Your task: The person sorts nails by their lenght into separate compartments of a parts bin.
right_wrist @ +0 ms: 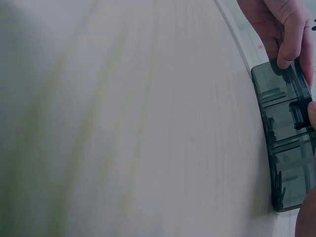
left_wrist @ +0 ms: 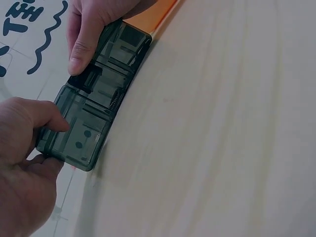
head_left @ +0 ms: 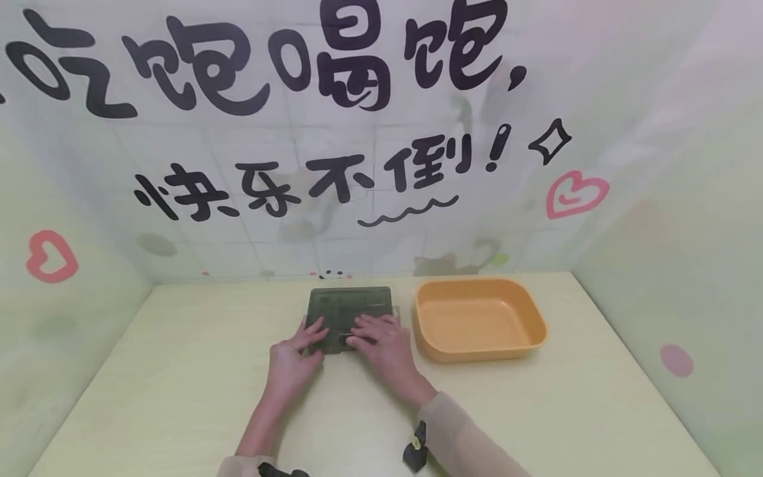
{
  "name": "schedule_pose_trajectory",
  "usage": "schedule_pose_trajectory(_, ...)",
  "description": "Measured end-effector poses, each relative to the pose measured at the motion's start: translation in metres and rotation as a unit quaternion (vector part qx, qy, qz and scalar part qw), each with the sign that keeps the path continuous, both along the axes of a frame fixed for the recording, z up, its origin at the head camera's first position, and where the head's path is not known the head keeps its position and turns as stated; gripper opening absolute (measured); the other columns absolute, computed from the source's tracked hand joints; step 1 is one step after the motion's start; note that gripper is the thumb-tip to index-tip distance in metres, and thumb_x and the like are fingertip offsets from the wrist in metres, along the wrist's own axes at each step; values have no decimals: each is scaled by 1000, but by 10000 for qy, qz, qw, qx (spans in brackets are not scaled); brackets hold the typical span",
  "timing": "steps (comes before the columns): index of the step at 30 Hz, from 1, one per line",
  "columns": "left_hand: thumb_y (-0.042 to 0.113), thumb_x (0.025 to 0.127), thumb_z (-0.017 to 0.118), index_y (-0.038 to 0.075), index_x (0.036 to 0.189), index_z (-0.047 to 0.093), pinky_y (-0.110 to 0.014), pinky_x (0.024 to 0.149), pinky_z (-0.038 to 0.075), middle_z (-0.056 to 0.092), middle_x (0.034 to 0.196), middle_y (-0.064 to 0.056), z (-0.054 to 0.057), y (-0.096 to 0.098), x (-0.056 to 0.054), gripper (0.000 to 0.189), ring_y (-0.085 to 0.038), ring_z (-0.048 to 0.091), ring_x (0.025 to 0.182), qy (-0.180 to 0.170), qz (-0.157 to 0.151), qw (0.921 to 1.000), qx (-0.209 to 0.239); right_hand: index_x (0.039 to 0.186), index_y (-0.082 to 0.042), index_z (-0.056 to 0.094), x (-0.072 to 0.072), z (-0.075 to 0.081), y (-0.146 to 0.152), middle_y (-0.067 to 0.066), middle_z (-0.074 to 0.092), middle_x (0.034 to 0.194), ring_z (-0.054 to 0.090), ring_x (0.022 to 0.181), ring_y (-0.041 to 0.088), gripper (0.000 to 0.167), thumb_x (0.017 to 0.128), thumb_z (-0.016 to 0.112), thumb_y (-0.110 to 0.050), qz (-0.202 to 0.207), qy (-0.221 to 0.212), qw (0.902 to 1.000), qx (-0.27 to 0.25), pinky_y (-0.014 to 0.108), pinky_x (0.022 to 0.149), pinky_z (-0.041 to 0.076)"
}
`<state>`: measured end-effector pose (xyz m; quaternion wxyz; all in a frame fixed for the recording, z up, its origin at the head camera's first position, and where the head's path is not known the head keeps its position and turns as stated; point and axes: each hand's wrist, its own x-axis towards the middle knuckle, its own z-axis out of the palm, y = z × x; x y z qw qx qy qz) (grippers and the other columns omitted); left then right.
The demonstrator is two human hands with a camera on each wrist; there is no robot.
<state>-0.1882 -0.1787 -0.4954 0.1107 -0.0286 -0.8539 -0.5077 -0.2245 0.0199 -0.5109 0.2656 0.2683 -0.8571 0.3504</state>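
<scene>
A dark, see-through plastic compartment box (head_left: 352, 301) lies on the table, its lid down. Small items show through its wall in the left wrist view, and a black latch (left_wrist: 88, 78) sits midway along its near side. My left hand (head_left: 293, 361) grips the box's left end, fingers over the lid and thumb low at the near edge. My right hand (head_left: 387, 344) rests on the right part of the lid with its fingers stretched forward. Its thumb (left_wrist: 81, 57) presses down beside the latch.
An orange rectangular tub (head_left: 483, 351) stands right of the box. White printed walls (head_left: 369, 238) with black lettering enclose the back and both sides of the pale wooden table (head_left: 179, 377). Dark straps (head_left: 415, 447) hang at the cuffs.
</scene>
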Motion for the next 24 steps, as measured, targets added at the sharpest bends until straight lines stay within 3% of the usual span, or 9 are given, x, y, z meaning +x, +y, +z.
schedule_pose_trajectory(11, -16, 78, 72, -2, 114, 75, -39, 93, 55, 62, 137, -11, 6, 0, 5, 39, -40, 40, 142, 37, -65, 9995, -311, 103, -12, 81, 7, 1, 2, 4, 74, 119, 69, 113, 20, 26, 83, 86, -29, 29, -425, 9990, 105, 41, 96, 52)
schedule_pose_trajectory(17, -7, 81, 77, -4, 117, 74, -51, 107, 43, 61, 138, -12, 7, 2, 2, 36, -40, 38, 143, 30, -224, 9982, -564, 104, -13, 81, 6, 3, 5, 1, 74, 121, 67, 118, 22, 27, 83, 86, -30, -29, -653, 9978, 46, 46, 99, 51)
schedule_pose_trajectory(24, 2, 86, 78, -3, 120, 73, -62, 113, 35, 58, 144, -16, 17, 1, 5, 35, -46, 37, 144, -56, -581, 9941, -917, 124, -10, 74, 13, 11, 19, 10, 66, 135, 55, 132, 38, 46, 87, 83, -35, 222, -1565, 9873, -184, 61, 113, 38)
